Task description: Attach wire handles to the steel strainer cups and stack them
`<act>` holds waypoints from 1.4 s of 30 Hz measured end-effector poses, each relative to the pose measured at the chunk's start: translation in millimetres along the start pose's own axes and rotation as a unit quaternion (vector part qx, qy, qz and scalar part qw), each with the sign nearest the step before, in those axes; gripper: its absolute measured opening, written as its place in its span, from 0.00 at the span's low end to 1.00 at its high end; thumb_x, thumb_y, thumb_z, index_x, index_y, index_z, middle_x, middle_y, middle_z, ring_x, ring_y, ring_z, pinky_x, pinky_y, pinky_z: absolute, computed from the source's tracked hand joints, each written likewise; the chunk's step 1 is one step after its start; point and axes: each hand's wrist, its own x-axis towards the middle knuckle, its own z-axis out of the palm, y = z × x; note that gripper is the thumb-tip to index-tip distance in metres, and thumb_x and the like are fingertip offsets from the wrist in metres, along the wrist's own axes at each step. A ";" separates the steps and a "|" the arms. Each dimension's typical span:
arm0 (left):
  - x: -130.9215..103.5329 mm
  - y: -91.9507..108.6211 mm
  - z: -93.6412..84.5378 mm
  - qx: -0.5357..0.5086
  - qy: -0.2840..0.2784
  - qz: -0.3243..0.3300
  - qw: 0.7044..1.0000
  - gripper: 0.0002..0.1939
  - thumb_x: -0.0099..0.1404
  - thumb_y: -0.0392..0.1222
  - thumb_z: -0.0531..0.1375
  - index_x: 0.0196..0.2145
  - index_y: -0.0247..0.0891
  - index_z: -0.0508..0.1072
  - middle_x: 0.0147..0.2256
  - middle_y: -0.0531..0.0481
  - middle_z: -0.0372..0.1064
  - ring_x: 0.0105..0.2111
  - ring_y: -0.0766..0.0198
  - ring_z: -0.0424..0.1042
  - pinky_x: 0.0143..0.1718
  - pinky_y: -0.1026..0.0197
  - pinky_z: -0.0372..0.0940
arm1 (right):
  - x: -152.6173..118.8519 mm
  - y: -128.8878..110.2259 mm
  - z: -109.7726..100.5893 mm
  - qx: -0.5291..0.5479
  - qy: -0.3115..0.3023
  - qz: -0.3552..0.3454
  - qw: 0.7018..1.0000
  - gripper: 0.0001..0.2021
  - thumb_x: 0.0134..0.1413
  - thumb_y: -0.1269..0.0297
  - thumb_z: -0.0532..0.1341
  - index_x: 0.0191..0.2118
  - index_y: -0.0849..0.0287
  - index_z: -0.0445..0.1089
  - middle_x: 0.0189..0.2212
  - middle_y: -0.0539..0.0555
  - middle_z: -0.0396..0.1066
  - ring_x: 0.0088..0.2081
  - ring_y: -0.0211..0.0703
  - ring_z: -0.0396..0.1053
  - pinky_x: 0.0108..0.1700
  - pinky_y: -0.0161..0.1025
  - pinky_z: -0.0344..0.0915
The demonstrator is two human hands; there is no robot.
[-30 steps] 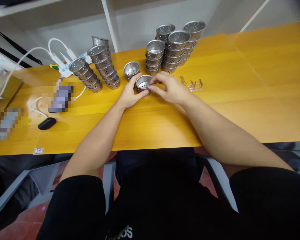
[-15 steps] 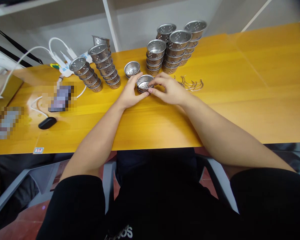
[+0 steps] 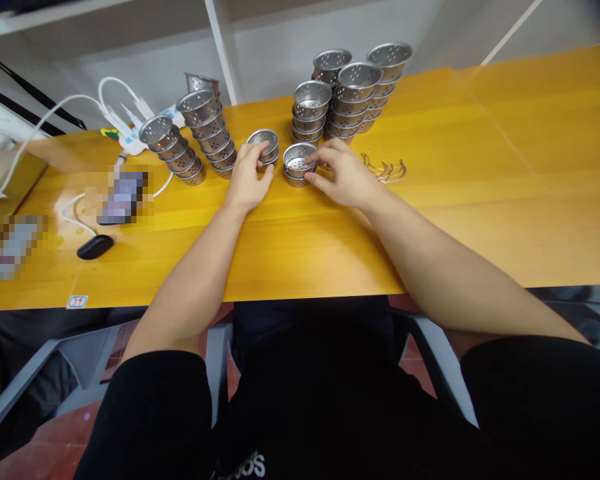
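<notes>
A short stack of perforated metal cups (image 3: 296,167) stands in front of me, one set in another. My right hand (image 3: 344,175) grips its right side, fingertips over the upper rim and thumb low on the wall. Just to the left is a second short stack of the same cups (image 3: 269,155). Around its near left side curls my left hand (image 3: 247,179), fingers at the rim and thumb against the front; the palm hides part of it. Several thin curved metal wires (image 3: 387,170) lie beyond my right hand.
Tall cup stacks (image 3: 357,100) rise behind my right hand, and leaning ones (image 3: 213,130) stand at the left. Farther left are a blurred phone (image 3: 123,198), white cables (image 3: 70,100), a power strip (image 3: 133,140) and a black mouse-like object (image 3: 95,247) on the yellow table (image 3: 300,260).
My left hand has left the middle cups and moved left onto the other short stack, which sits slightly nearer. The middle cups have shifted a little right with my right hand.
</notes>
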 end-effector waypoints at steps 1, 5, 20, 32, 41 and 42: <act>0.2 3.0 -2.1 0.003 0.005 0.001 1.000 0.36 0.83 0.77 0.71 0.73 0.50 0.86 0.62 0.38 0.82 0.59 0.41 0.88 0.78 0.27 0.83 | 0.0 -0.5 0.1 0.002 0.000 0.001 1.000 0.29 0.73 0.28 0.77 0.61 0.45 0.89 0.62 0.67 0.84 0.64 0.80 0.83 0.79 0.84 0.79; -0.3 16.1 -8.7 0.013 0.005 -0.003 1.000 0.36 0.80 0.83 0.71 0.59 0.48 0.90 0.58 0.38 0.81 0.62 0.38 0.86 0.81 0.24 0.80 | 0.0 -3.0 -1.1 0.009 0.000 0.005 1.000 0.30 0.72 0.26 0.77 0.61 0.45 0.89 0.62 0.68 0.84 0.65 0.81 0.83 0.79 0.84 0.79; -3.2 66.4 -14.7 0.006 -0.001 0.057 0.998 0.35 0.87 0.84 0.59 0.60 0.52 0.86 0.79 0.39 0.72 0.86 0.31 0.71 0.96 0.21 0.60 | -0.3 -36.9 -13.7 0.010 0.039 -0.032 0.999 0.44 0.76 0.20 0.71 0.83 0.39 0.78 0.80 0.66 0.76 0.82 0.87 0.71 0.87 0.87 0.69; -9.6 78.7 -2.6 -0.014 -0.027 0.085 0.996 0.64 0.77 0.90 0.68 0.93 0.60 0.49 0.92 0.38 0.56 0.94 0.26 0.60 0.96 0.24 0.61 | -0.6 -64.3 -21.6 0.025 -0.018 -0.025 0.999 0.27 0.77 0.25 0.70 0.67 0.30 0.89 0.78 0.58 0.81 0.85 0.84 0.68 0.88 0.87 0.67; -3.1 84.7 -10.9 0.021 -0.052 0.074 0.996 0.55 0.73 0.88 0.74 0.82 0.57 0.70 0.80 0.38 0.73 0.88 0.22 0.70 0.96 0.20 0.59 | -5.9 -72.2 -10.9 0.032 -0.070 -0.069 0.995 0.23 0.72 0.38 0.79 0.64 0.41 0.88 0.81 0.63 0.76 0.85 0.85 0.68 0.87 0.86 0.68; -3.3 87.1 -10.5 0.024 -0.051 0.076 0.995 0.53 0.73 0.88 0.74 0.82 0.57 0.71 0.79 0.38 0.74 0.87 0.22 0.71 0.95 0.19 0.60 | -6.3 -71.7 -10.3 0.031 -0.063 -0.068 0.995 0.23 0.74 0.36 0.79 0.63 0.41 0.88 0.80 0.63 0.76 0.85 0.84 0.68 0.88 0.85 0.68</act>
